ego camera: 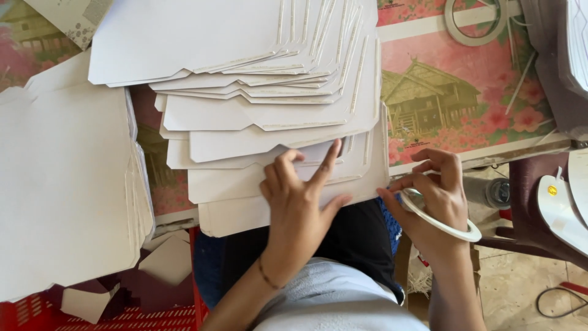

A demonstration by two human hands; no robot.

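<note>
Across my lap and the table edge spreads a fanned stack of white card sheets (245,122), each one stepped back from the next so that its strip of pale adhesive along the right side shows; I judge they lie staggered this way so every edge can be reached in turn. My left hand (300,196) rests on the lowest sheets, its fingers (327,162) spread open and pressing flat, the forefinger stretched up towards the taped margin, gripping nothing, it seems, only pinning the pile so it does not slide. My right hand (438,196) sits just beside the stack's right corner; a thin white tape ring (441,224) hangs around it like a bangle, kept close at hand, while thumb and forefinger are pinched together at the sheet's edge, though what they nip is too small for me to tell. To my left lies a second pile of white sheets (61,196), well apart from the fanned one, with offcuts (165,260) below it above a red crate (122,319). Beneath everything is a table with a pink flowered cloth (441,98) printed with a house; another tape ring (474,24) lies on it at the far side; a dark red chair (533,208) stands to my right on a pale floor (520,288).
</note>
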